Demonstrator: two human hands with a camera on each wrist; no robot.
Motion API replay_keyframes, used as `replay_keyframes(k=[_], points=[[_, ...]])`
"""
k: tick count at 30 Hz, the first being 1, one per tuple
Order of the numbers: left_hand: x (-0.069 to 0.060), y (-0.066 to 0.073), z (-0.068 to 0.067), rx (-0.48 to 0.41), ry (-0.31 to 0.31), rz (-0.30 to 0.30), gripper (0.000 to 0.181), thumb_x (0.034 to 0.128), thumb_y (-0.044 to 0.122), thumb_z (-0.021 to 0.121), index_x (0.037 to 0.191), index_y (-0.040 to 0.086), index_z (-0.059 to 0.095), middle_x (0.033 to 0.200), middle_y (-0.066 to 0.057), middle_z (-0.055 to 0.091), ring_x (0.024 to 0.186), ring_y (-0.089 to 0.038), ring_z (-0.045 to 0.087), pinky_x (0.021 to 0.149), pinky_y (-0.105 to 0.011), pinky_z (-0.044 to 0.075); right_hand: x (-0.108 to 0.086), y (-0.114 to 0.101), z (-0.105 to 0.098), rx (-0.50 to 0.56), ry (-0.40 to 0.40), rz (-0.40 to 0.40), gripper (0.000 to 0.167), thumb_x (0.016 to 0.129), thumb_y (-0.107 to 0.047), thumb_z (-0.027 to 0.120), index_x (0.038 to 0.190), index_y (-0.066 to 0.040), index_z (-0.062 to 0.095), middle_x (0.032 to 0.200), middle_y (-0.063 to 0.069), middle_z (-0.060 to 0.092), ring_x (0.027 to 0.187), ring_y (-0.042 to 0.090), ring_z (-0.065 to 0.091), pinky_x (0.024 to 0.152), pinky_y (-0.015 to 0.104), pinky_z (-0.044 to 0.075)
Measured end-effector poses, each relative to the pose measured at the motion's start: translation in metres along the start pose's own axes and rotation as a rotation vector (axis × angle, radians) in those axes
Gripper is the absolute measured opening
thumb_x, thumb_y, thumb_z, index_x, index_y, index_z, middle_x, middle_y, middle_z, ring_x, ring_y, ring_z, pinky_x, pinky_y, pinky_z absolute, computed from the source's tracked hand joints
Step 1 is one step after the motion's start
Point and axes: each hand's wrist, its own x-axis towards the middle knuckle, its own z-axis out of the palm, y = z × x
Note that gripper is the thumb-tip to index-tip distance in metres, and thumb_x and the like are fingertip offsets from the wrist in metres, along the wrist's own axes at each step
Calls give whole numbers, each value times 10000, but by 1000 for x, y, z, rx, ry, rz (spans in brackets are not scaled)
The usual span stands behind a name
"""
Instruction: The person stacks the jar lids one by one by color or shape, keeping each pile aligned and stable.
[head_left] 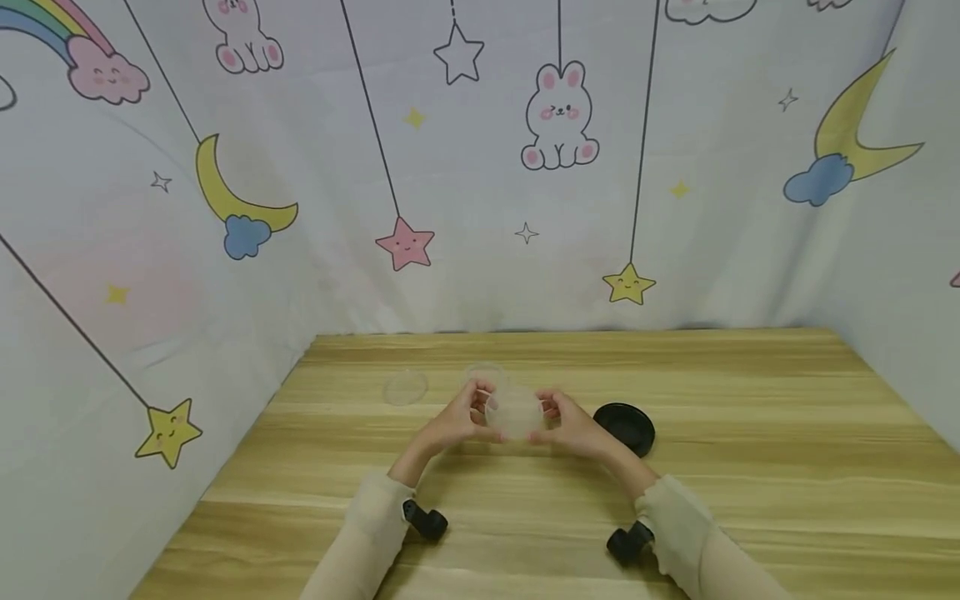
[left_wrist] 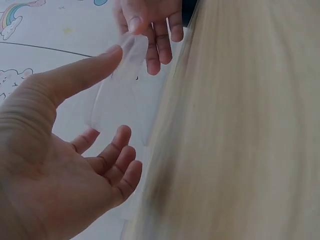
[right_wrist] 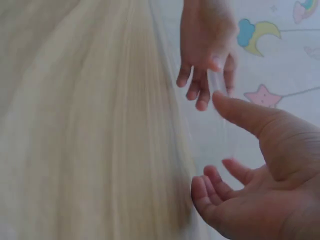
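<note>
While our left hand (head_left: 459,418) and right hand (head_left: 577,427) grip a translucent disc (head_left: 514,412) by opposite edges, left of the black dish (head_left: 627,427), we seem to be positioning it, next needing steady, even pressure.

A curtain (head_left: 480,183) hangs at the far side of a table (head_left: 517,533); a dish (head_left: 626,427) lies right, a disc (head_left: 406,387) far left.

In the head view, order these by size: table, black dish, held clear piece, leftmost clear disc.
Table
Black dish, partly hidden, and held clear piece: too alike to rank
Leftmost clear disc
</note>
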Motion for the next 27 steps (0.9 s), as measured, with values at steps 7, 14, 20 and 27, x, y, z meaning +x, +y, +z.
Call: replay_keyframes(k=[7,14,20,27], points=[[-2,-6,6,44,-1,-46,710,735,67,837,1264,-39,375,1115,-173,511,966,-199,482,842,-276,422,-1,9,2,56,-54,-55,674,832,-79,753,1358,151,400,1260,318,552,1103,366,584,899,395,524],[-3,-13,11,105,20,-44,673,703,68,858,1213,-43,432,1178,-218,552,1062,-254,552,931,-336,452,1,18,5,44,-73,-140,576,819,-94,768,1283,136,515,1168,287,621,1008,292,627,820,259,533],[-5,-11,14,281,66,-85,688,659,156,900,1177,-5,476,1131,-164,486,1078,-267,393,895,-351,359,0,17,10,-82,10,-75,623,765,-121,824,1275,106,548,1239,267,542,1091,325,527,927,411,489],[-6,-7,16,345,90,-117,660,660,190,905,1152,10,503,1133,-161,485,1053,-257,368,864,-344,343,-2,17,12,-135,61,43,705,748,-145,845,1323,93,513,1262,231,461,1152,343,467,985,496,428]])
